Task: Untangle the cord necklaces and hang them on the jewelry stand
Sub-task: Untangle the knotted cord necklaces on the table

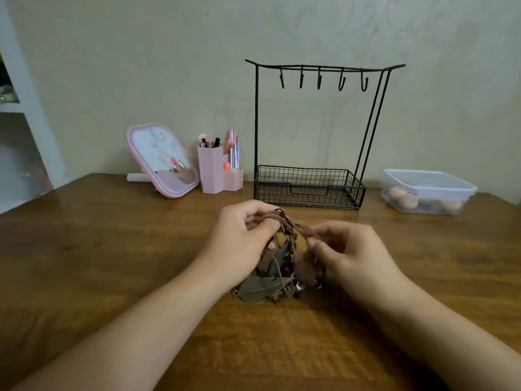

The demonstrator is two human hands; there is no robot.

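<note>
A tangle of brown cord necklaces (284, 249) with a metal leaf pendant (262, 290) and dark beads lies on the wooden table (112, 249) between my hands. My left hand (242, 244) pinches several cords near the top of the tangle and lifts them a little. My right hand (349, 249) pinches cords on the tangle's right side, its fingers curled. The black wire jewelry stand (318, 131) is upright just behind, with several bare hooks on its top bar and a mesh basket at its base.
A pink mirror (162, 159) and a pink holder with makeup brushes (217, 170) stand at the back left. A lidded clear plastic box (428, 191) with sponges sits at the back right. A white shelf edge (25, 108) is at far left.
</note>
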